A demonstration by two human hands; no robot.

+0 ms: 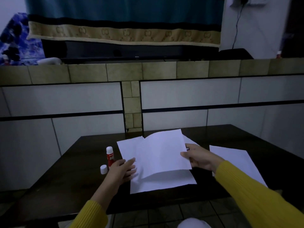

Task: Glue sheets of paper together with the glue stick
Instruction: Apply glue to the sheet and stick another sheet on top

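Both hands work over the sheets on the dark table (79,163). The right hand (198,157) pinches the right edge of the upper sheet (158,152), thumb on top and fingers under it, and holds that sheet lifted and tilted above the lower sheet (164,182), which lies flat toward the table's near edge. The left hand (122,169) lies with straight fingers pressing on the left part of the lower sheet, its fingertips at the lifted sheet's left edge. Just left of the sheets the glue stick (109,156), red with a white top, stands upright, and its white cap (103,169) stands apart beside it, nearer the person and close to the left hand. Another sheet (233,160) lies flat toward the table's right edge, partly under the right yellow sleeve (256,195). A tiled wall (65,97) rises behind the table's far edge.
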